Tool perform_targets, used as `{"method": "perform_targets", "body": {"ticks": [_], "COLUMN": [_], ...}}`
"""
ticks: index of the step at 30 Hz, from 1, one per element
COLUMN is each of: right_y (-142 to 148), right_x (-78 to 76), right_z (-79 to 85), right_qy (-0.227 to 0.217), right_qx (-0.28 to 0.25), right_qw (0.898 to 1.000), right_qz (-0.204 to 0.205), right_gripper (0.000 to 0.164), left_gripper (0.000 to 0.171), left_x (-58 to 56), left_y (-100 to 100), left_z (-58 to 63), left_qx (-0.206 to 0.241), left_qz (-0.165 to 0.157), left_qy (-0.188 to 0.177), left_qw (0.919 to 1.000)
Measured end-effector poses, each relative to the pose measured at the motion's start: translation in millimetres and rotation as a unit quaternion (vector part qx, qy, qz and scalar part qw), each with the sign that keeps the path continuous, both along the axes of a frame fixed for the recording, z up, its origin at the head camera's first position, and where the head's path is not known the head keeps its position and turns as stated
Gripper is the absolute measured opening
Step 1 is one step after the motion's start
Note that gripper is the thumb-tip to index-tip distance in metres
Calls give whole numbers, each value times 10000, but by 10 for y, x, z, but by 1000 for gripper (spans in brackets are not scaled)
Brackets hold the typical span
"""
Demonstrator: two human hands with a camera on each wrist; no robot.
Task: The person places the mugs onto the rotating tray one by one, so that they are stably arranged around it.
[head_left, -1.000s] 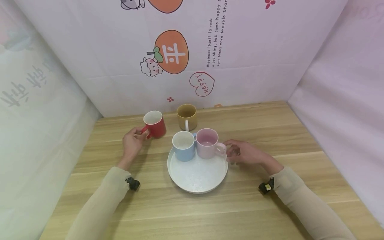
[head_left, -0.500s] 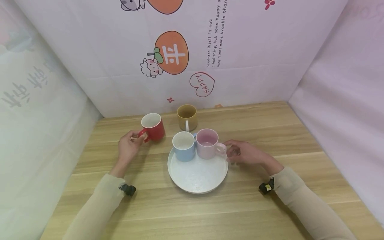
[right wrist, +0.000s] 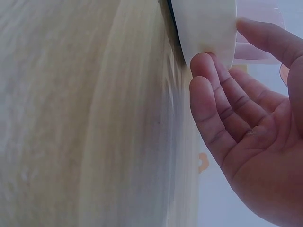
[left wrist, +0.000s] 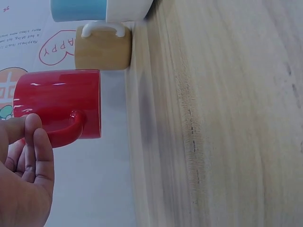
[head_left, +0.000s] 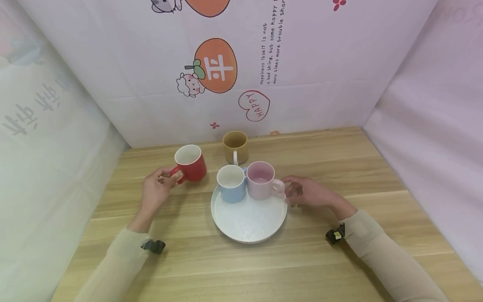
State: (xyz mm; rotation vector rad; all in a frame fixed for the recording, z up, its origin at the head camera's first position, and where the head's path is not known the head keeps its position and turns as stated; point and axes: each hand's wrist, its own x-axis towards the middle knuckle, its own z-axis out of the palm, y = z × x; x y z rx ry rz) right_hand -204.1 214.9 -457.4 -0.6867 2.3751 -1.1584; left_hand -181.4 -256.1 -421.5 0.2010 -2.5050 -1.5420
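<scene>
My left hand (head_left: 155, 192) pinches the handle of a red mug (head_left: 195, 167) between thumb and fingers. The mug is upright, white inside, and held above the table, as the gap and shadow in the left wrist view show. A round white tray (head_left: 247, 224) carries a light blue mug (head_left: 231, 193) and a pink mug (head_left: 257, 191) side by side at its far part. My right hand (head_left: 311, 193) holds the tray's right edge: in the right wrist view the thumb (right wrist: 260, 35) rests at the rim, and bent fingers (right wrist: 203, 94) lie against the outer wall.
Behind the tray, near the back edge of the wooden table (head_left: 264, 272), stands a mustard-yellow mug (head_left: 241, 154) with a white handle facing me. A printed white cloth (head_left: 320, 96) hangs behind the table, with further cloths at left and right.
My left hand has drawn the red mug slightly left and towards me, its forearm pulling back too. The right hand, the tray and the other mugs have stayed in place.
</scene>
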Motion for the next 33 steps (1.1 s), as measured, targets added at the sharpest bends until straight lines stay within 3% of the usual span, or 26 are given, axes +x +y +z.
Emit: {"method": "perform_targets", "body": {"ticks": [14, 33], "right_y": [2, 3], "right_x": [2, 4], "right_z": [-3, 6], "right_qy": [-115, -135], "right_qx": [6, -50], "right_qw": [9999, 9999], "right_qz": [-71, -31], "right_gripper": [64, 64], "left_gripper": [30, 26], "left_x": [272, 633], "left_y": [-37, 21], "left_z": [145, 355], "left_qx": [-8, -91], "left_qz": [-330, -680], "left_qy": [402, 411], "left_qw": [9986, 9968]}}
